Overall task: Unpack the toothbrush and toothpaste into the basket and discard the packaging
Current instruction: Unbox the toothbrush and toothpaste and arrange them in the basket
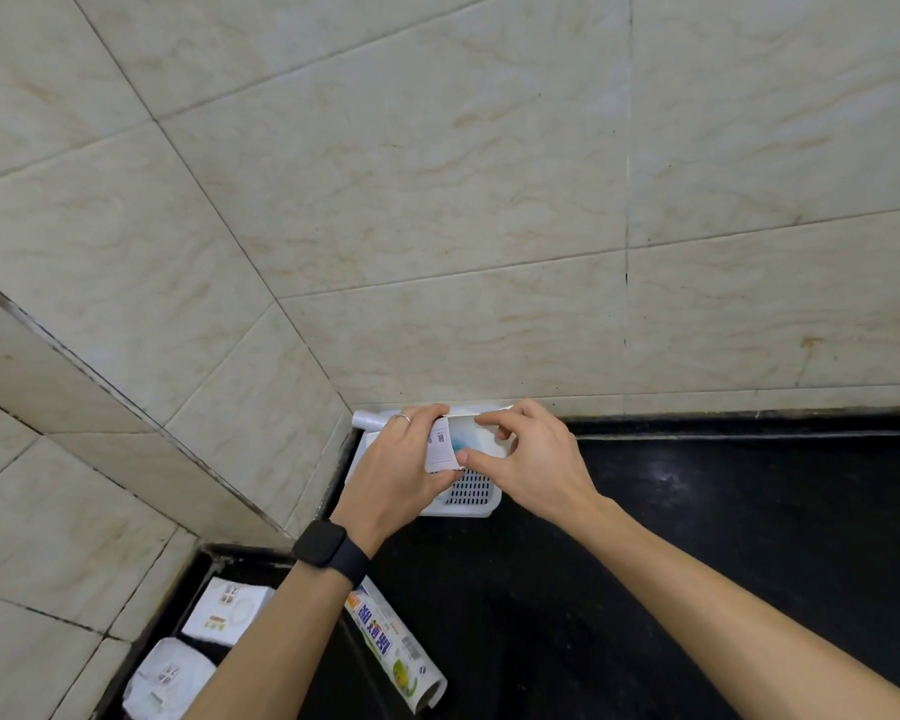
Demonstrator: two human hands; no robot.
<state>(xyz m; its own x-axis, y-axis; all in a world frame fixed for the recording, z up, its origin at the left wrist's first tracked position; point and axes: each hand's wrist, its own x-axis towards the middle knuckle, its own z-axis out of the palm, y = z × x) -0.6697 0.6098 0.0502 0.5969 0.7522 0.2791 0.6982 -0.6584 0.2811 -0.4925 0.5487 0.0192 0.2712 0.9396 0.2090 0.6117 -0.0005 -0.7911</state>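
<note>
A small white and blue package [463,443] with a barcode panel is held over a white perforated basket [471,493] in the corner of a black counter. My left hand [398,472] grips the package's left end. My right hand [528,459] pinches its upper edge and lower right side. What is inside the package is hidden. A white rolled item [369,419] lies at the basket's far left edge against the wall.
A printed roll of bags [396,649] lies on the black counter [697,537] near my left forearm. Two white wrapped packs [227,610] [170,680] sit at the lower left by the tiled wall. Tiled walls close in the back and left.
</note>
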